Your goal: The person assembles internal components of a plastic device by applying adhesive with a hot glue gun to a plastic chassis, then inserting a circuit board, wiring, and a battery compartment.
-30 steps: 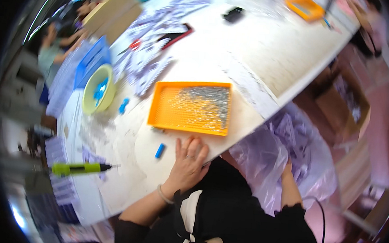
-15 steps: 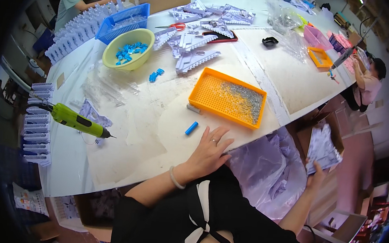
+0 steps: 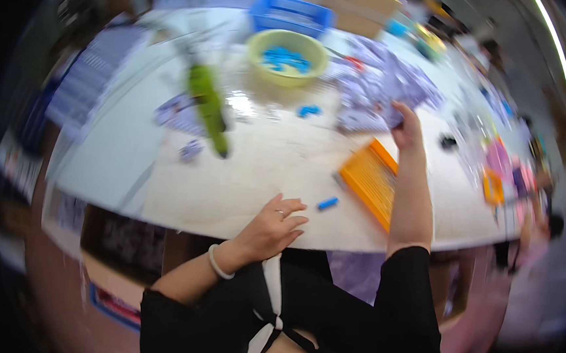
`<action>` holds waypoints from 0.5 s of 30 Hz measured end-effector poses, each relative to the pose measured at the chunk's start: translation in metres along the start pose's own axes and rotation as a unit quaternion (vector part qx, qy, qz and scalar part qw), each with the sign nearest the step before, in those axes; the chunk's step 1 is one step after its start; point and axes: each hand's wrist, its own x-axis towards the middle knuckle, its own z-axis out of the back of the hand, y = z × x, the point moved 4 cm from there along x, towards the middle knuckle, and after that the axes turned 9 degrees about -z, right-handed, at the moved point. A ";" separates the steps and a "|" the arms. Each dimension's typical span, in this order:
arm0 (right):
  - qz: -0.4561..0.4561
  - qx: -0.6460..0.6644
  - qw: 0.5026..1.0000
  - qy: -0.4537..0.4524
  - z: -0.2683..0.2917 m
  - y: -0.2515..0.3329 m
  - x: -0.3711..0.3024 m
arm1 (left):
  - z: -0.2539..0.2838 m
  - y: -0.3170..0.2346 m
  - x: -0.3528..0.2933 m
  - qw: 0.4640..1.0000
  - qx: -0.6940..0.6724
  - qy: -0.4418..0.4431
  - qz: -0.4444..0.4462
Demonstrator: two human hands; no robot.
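My left hand [image 3: 271, 228] rests over the front edge of the table, fingers apart and holding nothing. A blue cylinder [image 3: 328, 203] lies on the sheet a little to its right. My right arm stretches over an orange perforated tray [image 3: 370, 179] and partly hides it. At the far end, my right hand [image 3: 407, 127] is closed on pale lavender plastic pieces [image 3: 394, 86] with toothed edges, at the side of the heap; blur hides where the held ones end. A green electric screwdriver [image 3: 207, 102] hangs at the left, above a lavender piece [image 3: 181, 113].
A pale yellow bowl [image 3: 287, 75] holds blue parts, with a few loose blue parts [image 3: 309, 111] in front. Behind it stand a blue basket [image 3: 288, 14] and a cardboard box [image 3: 354, 7]. Rows of lavender pieces [image 3: 96, 75] line the left. Below the table is an open carton [image 3: 120, 257].
My right hand has swung from low at the right, beside the table, up to the heap with the lavender pieces. The view has turned; my left hand stays open near the edge.
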 end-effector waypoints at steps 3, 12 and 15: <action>-0.020 -0.170 0.981 -0.091 0.009 -0.013 0.046 | 0.021 0.006 -0.014 0.999 0.021 -0.008 -0.026; 0.027 -0.238 0.970 0.040 -0.056 -0.035 -0.018 | 0.118 0.034 -0.070 0.966 0.116 -0.222 0.060; 0.018 -0.361 0.932 0.021 -0.061 -0.060 -0.039 | 0.180 0.109 -0.068 0.922 0.133 -0.311 0.190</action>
